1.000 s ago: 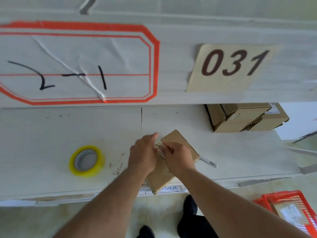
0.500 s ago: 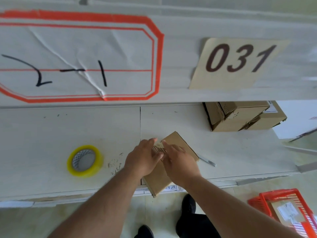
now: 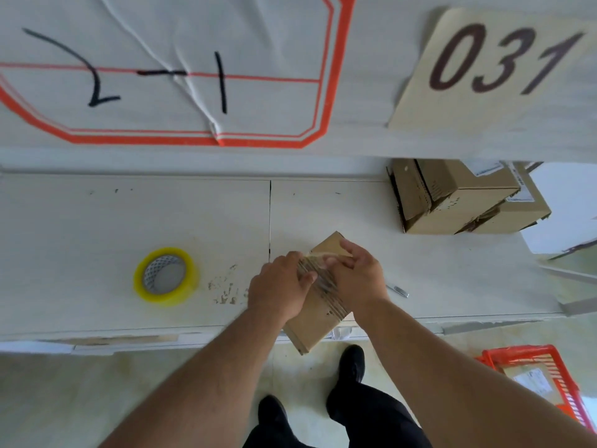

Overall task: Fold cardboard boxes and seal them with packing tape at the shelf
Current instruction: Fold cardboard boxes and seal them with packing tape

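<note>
**Hidden and cut off**

The left hand (image 3: 279, 287) and right hand (image 3: 357, 279) cover the middle of the flat cardboard stack (image 3: 311, 321), hiding their fingertips. The pen-like object (image 3: 398, 290) near the shelf's (image 3: 97, 227) front edge is half hidden. The red basket (image 3: 533, 360) runs off the right edge.

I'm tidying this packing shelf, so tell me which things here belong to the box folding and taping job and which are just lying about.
Part of the job:
flat cardboard box, held by left hand and right hand
yellow tape roll
finished boxes

Lying about:
small metal tool
red basket on the floor
031 sign
</note>
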The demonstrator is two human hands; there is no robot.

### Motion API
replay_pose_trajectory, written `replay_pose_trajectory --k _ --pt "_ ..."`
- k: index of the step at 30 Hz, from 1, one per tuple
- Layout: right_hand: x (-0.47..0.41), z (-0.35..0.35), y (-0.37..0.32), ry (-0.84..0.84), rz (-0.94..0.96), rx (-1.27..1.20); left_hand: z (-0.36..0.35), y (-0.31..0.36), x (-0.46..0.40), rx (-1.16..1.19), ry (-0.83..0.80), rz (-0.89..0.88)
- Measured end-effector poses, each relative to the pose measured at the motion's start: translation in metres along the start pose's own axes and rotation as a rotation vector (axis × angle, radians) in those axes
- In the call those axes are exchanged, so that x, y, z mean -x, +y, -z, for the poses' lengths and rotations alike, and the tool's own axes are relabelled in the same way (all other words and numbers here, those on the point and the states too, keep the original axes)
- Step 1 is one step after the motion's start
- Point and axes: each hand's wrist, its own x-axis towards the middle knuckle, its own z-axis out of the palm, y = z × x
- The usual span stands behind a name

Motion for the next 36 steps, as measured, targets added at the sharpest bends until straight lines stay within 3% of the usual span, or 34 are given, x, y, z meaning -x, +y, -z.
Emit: replay_pose_trajectory --k 2,4,5,9,11,13,22,27,29,32,34,36 --pt "-0.004 0.004 -0.002 -0.028 0.017 0.038 0.000 0.000 0.002 0.006 0.014 -0.006" --pt "-0.005 0.007 -0.001 -0.060 0.154 0.186 -0.001 0.000 0.004 -0.001 0.032 -0.026" --pt "-0.006 0.007 0.000 -0.061 0.298 0.311 -0.002 -0.001 0.004 -0.008 0.041 -0.035" --pt "-0.018 0.013 0.024 -0.077 1.175 0.738 -0.004 -0.010 -0.002 -0.016 0.064 -0.065" --pt "-0.023 0.017 0.034 -0.162 1.374 0.820 -0.005 -0.012 -0.003 -0.007 0.060 -0.068" --pt "-0.025 0.018 0.041 -0.259 1.430 0.923 -0.006 -0.010 -0.002 -0.042 0.078 -0.060" --pt "-0.001 0.022 0.056 -0.374 1.161 1.048 -0.011 -0.008 -0.002 -0.095 0.138 -0.067" --pt "0.009 0.031 0.055 -0.369 1.219 1.032 -0.013 -0.006 -0.002 -0.094 0.128 -0.045" --pt "0.017 0.028 0.057 -0.329 1.138 1.132 -0.013 -0.008 -0.003 -0.062 0.130 -0.048" --pt "0.024 0.016 0.041 -0.416 0.928 1.254 -0.011 -0.010 -0.004 -0.014 0.113 -0.041" --pt "0.028 0.021 0.025 -0.441 0.733 1.050 -0.007 -0.012 -0.008 0.010 0.051 -0.022" --pt "0.037 0.036 0.025 -0.193 0.547 0.700 -0.003 -0.016 -0.015 0.056 -0.026 -0.008"
